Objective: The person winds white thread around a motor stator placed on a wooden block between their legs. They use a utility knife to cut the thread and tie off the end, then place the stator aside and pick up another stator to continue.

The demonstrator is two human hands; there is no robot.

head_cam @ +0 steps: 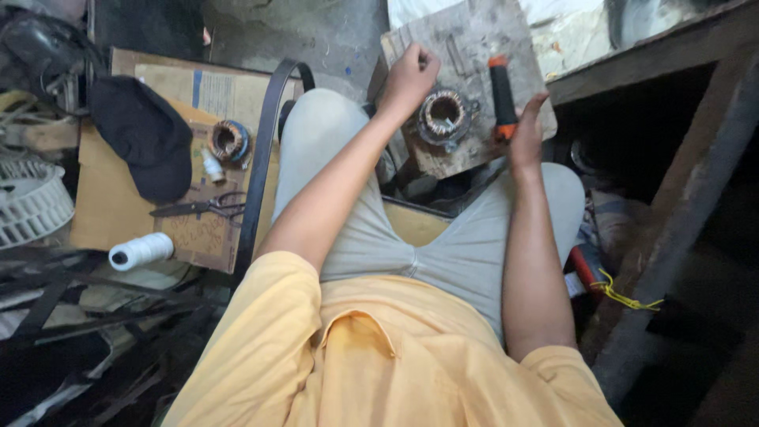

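Observation:
A round motor stator with copper windings point(444, 115) lies on a worn wooden board point(466, 39) in front of my knees. My left hand point(410, 76) is closed in a fist just left of the stator; whether it pinches anything is hidden. My right hand point(524, 133) holds the lower end of a tool with a black and orange handle point(501, 88), which lies on the board to the right of the stator. I sit with grey trousers and a yellow shirt.
On cardboard point(111, 205) at the left lie a black cap point(142, 134), a second wound stator point(230, 141), scissors point(202, 208), a small white bottle point(212, 168) and a spool of white thread point(141, 251). A black belt point(261, 150) curves past my left knee. A wooden bench frame point(680, 198) stands at right.

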